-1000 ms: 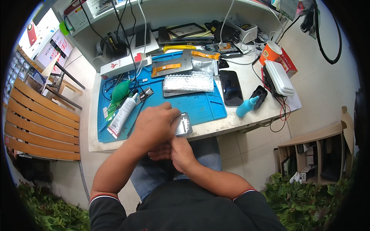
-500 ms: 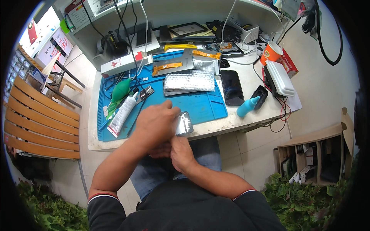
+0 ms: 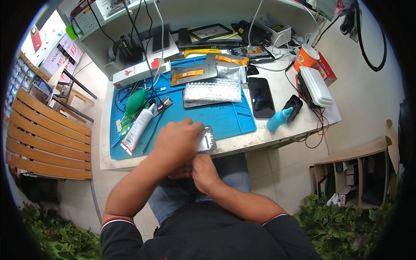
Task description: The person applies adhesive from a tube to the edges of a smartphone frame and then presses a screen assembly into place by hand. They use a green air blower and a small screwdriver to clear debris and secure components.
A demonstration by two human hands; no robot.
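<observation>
My left hand is closed, with its knuckles up, over the left side of a small opened phone body. The phone body is dark-edged with a pale inside, and lies by the near edge of the blue work mat. Just below, my right hand has its thumb side close to the phone body's near end. Its curled fingers pass under my left hand and are partly hidden. What either hand pinches is out of sight. Beyond them, a bubble-wrapped packet rests on a dark flat panel.
Left on the mat lie a white glue tube, a green air blower and cables. To the right are a black phone, a light-blue bottle, a white case and an orange cup. Flat orange-ribboned parts lie farther back.
My left hand has shifted very slightly over the phone body. My right hand stays nearly in place, and the view has tilted a little.
</observation>
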